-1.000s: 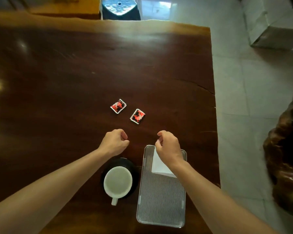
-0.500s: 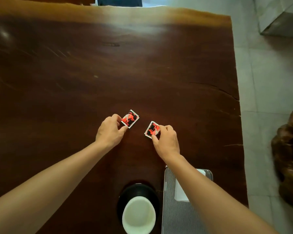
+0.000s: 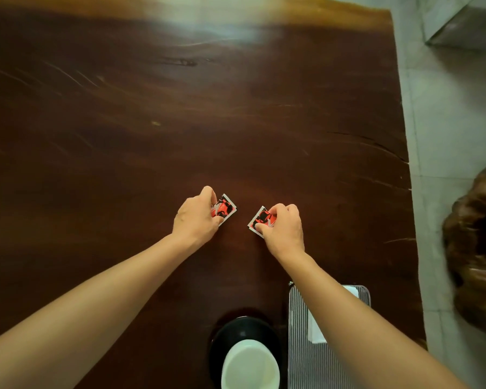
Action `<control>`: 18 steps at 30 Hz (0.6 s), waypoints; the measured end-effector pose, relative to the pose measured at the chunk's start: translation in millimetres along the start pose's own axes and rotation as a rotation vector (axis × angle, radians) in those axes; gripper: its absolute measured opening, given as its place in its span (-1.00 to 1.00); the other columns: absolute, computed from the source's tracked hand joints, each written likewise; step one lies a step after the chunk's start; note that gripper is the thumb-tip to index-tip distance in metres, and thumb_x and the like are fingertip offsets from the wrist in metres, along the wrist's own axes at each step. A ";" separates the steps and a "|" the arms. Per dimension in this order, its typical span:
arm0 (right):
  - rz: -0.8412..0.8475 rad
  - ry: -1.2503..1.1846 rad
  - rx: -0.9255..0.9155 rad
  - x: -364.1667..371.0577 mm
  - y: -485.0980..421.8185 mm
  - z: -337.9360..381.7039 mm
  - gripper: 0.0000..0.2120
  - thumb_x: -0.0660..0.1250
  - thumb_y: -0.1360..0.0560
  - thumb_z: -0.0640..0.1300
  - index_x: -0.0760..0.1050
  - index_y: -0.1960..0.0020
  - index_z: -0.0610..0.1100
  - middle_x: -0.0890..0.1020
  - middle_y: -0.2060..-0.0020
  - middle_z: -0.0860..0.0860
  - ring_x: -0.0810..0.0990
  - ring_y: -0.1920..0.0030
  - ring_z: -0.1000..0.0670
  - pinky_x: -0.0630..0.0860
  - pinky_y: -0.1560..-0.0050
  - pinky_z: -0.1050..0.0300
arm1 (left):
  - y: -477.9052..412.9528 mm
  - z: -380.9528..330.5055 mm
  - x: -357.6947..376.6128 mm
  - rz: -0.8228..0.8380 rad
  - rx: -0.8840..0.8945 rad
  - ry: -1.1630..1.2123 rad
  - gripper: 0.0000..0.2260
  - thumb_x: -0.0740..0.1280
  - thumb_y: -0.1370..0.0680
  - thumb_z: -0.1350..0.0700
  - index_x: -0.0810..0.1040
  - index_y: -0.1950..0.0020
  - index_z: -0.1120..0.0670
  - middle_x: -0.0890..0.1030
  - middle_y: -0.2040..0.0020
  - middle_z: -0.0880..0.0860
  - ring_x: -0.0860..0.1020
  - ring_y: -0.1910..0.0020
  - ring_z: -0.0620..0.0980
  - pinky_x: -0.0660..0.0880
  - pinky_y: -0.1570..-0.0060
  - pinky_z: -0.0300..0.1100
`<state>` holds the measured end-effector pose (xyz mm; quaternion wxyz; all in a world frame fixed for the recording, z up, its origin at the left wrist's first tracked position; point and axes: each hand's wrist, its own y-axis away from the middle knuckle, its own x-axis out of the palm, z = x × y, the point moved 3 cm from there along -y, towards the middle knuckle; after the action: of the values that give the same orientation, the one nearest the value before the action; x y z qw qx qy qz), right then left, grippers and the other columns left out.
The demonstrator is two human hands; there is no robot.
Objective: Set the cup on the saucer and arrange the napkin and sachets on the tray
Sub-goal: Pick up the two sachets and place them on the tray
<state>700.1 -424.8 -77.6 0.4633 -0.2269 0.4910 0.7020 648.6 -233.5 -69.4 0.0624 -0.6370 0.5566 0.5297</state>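
Left sachet [image 3: 226,208], right sachet [image 3: 261,216], apart

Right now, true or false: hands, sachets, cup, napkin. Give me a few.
1. The left hand pinches the left sachet; the right hand pinches the right sachet. True.
2. The napkin lies on the tray. True.
3. The cup stands on the tray. False: it sits on the saucer, left of the tray.
4. Both sachets lie on the tray. False: both are out at the table, beyond the tray.
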 end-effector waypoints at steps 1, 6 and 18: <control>0.018 -0.025 0.035 -0.5 1.7 -0.3 -0.72 0.53 -0.43 -0.07 0.47 -0.04 -0.05 0.45 -0.03 0.00 0.50 -0.04 -0.01 0.48 -0.02 0.10 | 4.9 2.2 -0.5 0.028 -0.005 0.016 -0.72 0.49 -0.49 0.11 0.45 -0.09 0.01 0.63 -0.07 0.08 0.61 -0.05 0.10 0.59 0.00 0.04; 0.278 -0.467 0.275 -3.3 27.4 -12.4 -0.87 0.51 -0.42 -0.20 0.59 0.08 -0.12 0.70 0.10 -0.13 0.63 0.15 -0.04 0.60 0.17 0.00 | 38.2 12.3 -0.2 0.120 -0.046 0.173 -0.84 0.51 -0.48 0.09 0.64 -0.04 0.01 0.66 0.03 0.02 0.62 0.04 -0.01 0.51 0.12 -0.17; 0.511 -1.054 0.287 -75.3 145.5 -60.6 -0.87 0.41 -0.51 -0.36 0.56 -0.03 -0.23 0.70 0.07 -0.20 0.70 0.10 -0.13 0.63 0.04 -0.02 | 173.9 -38.7 -1.8 0.420 -0.195 0.745 -0.85 0.36 -0.59 0.27 0.63 -0.14 0.19 0.70 -0.04 0.21 0.72 0.12 0.08 0.69 0.09 -0.08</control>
<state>600.0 -524.4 25.2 0.4868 0.3414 0.3241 0.7358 537.5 -323.0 37.3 -0.3122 -0.6606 0.6058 0.3149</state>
